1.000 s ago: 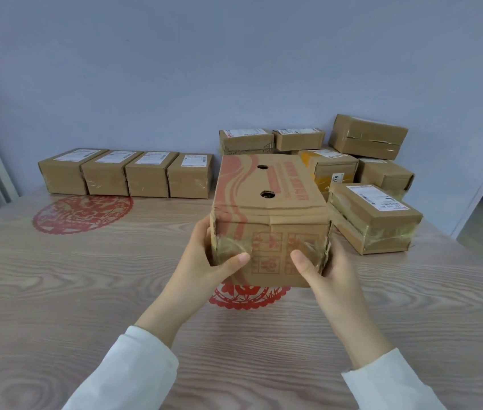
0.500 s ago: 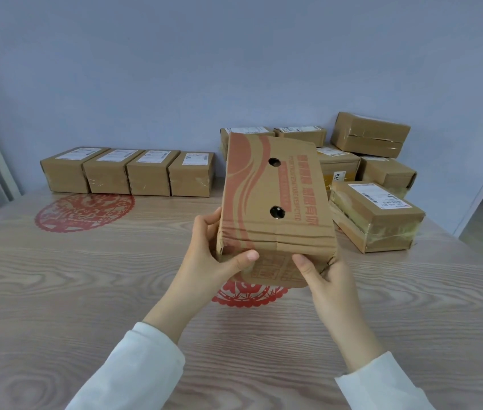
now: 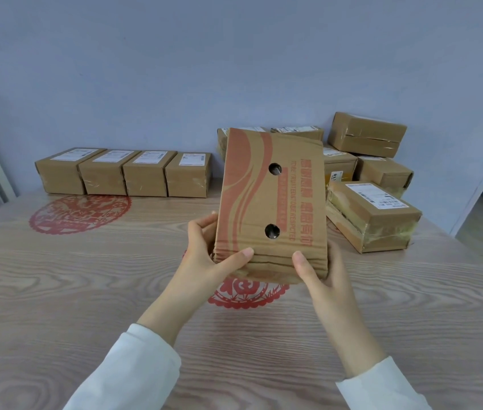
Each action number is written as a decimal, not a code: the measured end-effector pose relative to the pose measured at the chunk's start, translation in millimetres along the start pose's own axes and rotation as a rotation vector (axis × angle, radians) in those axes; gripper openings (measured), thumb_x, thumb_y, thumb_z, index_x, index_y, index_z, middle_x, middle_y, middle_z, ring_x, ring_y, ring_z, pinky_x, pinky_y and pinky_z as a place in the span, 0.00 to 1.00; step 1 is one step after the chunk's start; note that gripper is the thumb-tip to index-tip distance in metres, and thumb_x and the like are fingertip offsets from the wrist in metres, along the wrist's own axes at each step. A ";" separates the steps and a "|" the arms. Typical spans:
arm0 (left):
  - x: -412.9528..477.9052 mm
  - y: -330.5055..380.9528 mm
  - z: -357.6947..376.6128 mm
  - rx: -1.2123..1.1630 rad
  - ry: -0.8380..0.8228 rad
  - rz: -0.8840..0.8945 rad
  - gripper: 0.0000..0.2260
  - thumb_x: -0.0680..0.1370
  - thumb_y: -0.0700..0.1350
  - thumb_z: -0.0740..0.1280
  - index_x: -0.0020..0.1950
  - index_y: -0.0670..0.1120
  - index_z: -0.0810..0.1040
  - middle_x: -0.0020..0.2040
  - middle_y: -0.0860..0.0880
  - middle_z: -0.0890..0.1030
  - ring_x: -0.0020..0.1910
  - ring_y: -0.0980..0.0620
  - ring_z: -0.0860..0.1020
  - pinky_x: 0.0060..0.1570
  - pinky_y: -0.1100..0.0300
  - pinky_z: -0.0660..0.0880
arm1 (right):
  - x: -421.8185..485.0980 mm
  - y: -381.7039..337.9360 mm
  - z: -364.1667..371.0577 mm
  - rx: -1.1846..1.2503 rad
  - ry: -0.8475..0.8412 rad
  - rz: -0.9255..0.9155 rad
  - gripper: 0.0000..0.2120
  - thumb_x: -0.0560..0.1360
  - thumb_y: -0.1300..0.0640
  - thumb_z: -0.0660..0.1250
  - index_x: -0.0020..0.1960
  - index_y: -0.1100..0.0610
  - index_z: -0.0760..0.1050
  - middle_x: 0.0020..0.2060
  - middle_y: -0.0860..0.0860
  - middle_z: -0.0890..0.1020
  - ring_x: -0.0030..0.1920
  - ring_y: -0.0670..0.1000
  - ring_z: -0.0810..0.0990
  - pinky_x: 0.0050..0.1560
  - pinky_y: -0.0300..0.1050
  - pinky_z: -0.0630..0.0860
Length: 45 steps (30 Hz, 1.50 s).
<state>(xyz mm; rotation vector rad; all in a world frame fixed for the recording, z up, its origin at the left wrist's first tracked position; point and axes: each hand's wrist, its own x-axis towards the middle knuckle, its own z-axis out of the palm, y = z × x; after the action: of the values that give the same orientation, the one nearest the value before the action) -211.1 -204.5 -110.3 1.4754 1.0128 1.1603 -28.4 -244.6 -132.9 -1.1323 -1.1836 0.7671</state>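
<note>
Over the worktop [image 3: 57, 291], the left hand [image 3: 207, 258] and right hand [image 3: 320, 270] clamp the lower corners of the box [image 3: 270, 202], held upright at centre, which looks light and stiff though creased, best gripped by its side edges, with a row [image 3: 125, 173] at 10 o'clock and a pile [image 3: 370, 208] at 2 o'clock.

I've tipped the printed carton [image 3: 273, 202] up: its far end rose above the red paper-cut [image 3: 246, 295], so the two-holed face now looks at me and the taped end has turned down toward it. My left hand [image 3: 204, 255] and right hand [image 3: 321, 276] moved their thumbs onto the holed face.
</note>
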 end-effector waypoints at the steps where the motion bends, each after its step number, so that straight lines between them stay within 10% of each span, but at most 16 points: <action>1: 0.7 -0.1 -0.4 0.003 -0.002 0.011 0.42 0.64 0.58 0.77 0.71 0.55 0.58 0.65 0.57 0.74 0.61 0.58 0.76 0.55 0.60 0.77 | 0.8 0.2 0.0 -0.006 0.000 0.001 0.24 0.67 0.49 0.67 0.62 0.47 0.67 0.52 0.39 0.78 0.49 0.32 0.78 0.45 0.25 0.73; 10: 0.9 -4.0 1.1 0.068 -0.020 0.015 0.42 0.65 0.55 0.75 0.75 0.53 0.60 0.66 0.55 0.74 0.62 0.58 0.75 0.60 0.57 0.75 | 2.3 4.2 2.1 -0.054 0.035 -0.008 0.26 0.67 0.44 0.66 0.64 0.47 0.69 0.54 0.38 0.78 0.52 0.31 0.76 0.49 0.30 0.72; 16: 2.3 -6.2 4.3 0.040 0.052 -0.002 0.41 0.62 0.59 0.72 0.73 0.52 0.64 0.63 0.56 0.77 0.60 0.58 0.76 0.59 0.57 0.76 | 5.8 8.9 2.4 -0.091 0.048 -0.019 0.23 0.73 0.58 0.70 0.65 0.51 0.67 0.53 0.42 0.79 0.50 0.32 0.78 0.46 0.25 0.73; 34: -3.1 -4.4 10.7 0.029 0.065 0.024 0.33 0.64 0.56 0.70 0.67 0.54 0.65 0.57 0.61 0.77 0.53 0.67 0.77 0.50 0.66 0.76 | 10.4 3.0 2.7 -0.092 0.088 -0.069 0.35 0.64 0.41 0.69 0.67 0.49 0.67 0.62 0.51 0.75 0.61 0.45 0.75 0.57 0.40 0.76; 45: -4.3 -3.9 15.0 -0.005 0.091 0.096 0.26 0.65 0.54 0.70 0.61 0.53 0.67 0.53 0.59 0.78 0.48 0.69 0.78 0.43 0.72 0.75 | 9.5 -4.5 5.7 -0.018 0.082 -0.121 0.34 0.63 0.45 0.71 0.66 0.55 0.67 0.58 0.49 0.78 0.55 0.41 0.78 0.48 0.30 0.76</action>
<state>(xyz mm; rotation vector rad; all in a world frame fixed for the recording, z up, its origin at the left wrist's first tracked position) -197.4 -210.8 -116.0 1.4919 1.0092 1.3077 -31.9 -235.6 -125.8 -1.0864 -1.1807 0.6128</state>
